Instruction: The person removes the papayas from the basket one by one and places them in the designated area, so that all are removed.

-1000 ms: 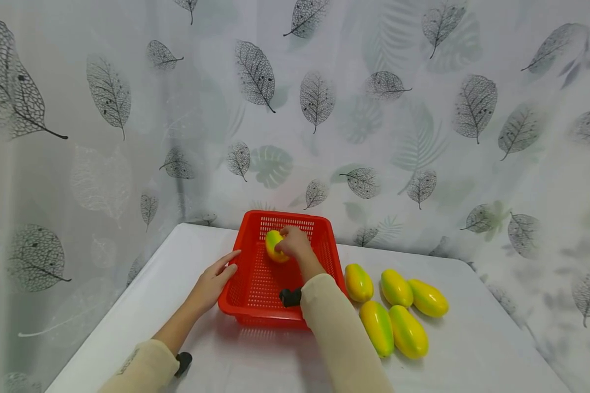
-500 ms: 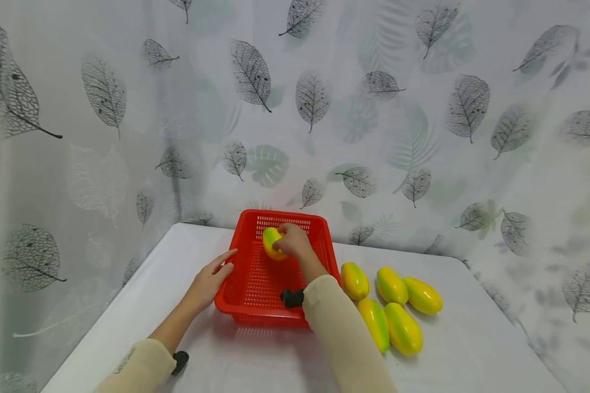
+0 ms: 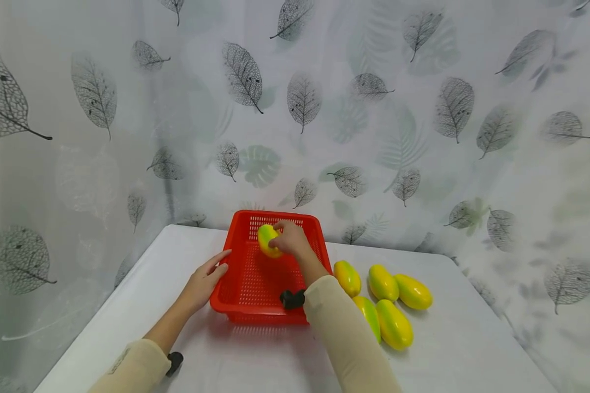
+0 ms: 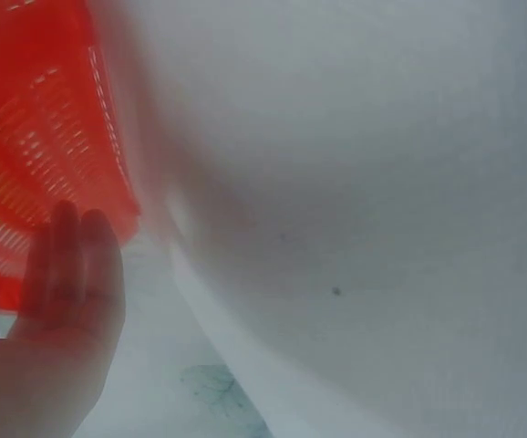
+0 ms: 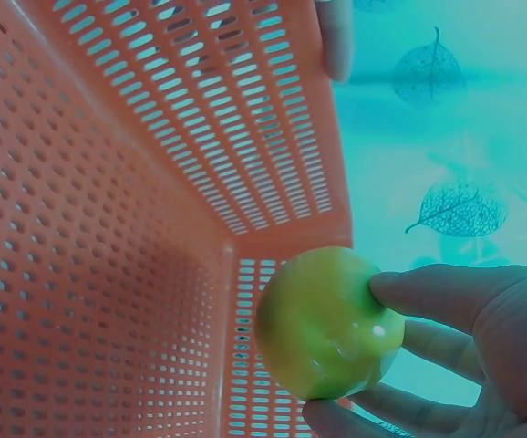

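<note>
My right hand [image 3: 291, 239] pinches a yellow-green mango [image 3: 268, 240] between thumb and fingers, inside the red plastic basket [image 3: 220, 284] near its back wall. In the right wrist view, the thumb lies on one side of the mango and the fingers on the other. Whether the mango touches the basket floor or wall cannot be told. At the basket's left side rests my left hand [image 3: 200, 285]; the left wrist view has its fingers [image 4: 99, 265] straight along the outer wall. Several more mangoes [image 3: 395, 325] lie on the table right of the basket, one partly hidden by the right sleeve.
A white cloth covers the table [image 3: 452, 338]. Behind it hangs a pale curtain [image 3: 295, 158] printed with leaves, close to the basket's back rim. Black wrist devices [image 3: 292, 299] sit at both cuffs.
The whole head view has shifted, so the basket and mangoes appear farther left. The mango in my right hand has moved slightly up toward the basket's back rim. My left hand stays at the basket.
</note>
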Demonstrator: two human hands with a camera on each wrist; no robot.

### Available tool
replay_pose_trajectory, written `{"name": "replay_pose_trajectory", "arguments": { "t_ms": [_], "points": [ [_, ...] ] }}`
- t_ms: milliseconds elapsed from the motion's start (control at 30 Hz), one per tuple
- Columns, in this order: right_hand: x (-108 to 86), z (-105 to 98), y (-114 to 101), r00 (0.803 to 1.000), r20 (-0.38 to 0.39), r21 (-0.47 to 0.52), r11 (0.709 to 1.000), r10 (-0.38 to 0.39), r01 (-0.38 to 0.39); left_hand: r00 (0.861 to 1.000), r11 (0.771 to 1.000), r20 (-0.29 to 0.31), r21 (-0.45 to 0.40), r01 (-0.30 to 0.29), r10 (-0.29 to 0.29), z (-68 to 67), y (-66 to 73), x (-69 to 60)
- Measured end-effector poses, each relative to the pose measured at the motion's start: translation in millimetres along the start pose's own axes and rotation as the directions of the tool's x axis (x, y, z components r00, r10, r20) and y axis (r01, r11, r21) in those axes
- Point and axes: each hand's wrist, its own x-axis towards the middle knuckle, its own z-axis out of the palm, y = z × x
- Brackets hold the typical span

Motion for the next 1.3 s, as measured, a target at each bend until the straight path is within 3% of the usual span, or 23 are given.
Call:
{"name": "replay_pose_trajectory", "arguments": {
  "t_ms": [733, 1300],
  "points": [
    [-26.6, -14.8, 0.4, 0.996, -0.011, -0.037, 0.996, -0.084, 0.084, 1.0, 1.0, 0.013, 0.012, 0.014, -0.014, 0.4, -5.1, -1.1],
    [-44.8, -33.2, -0.4, 0.996, -0.018, -0.044, 0.996, -0.083, 0.082, 1.0, 1.0, 0.03, 0.006, 0.001, -0.001, -2.7, 0.7, -0.9]
  ]
}}
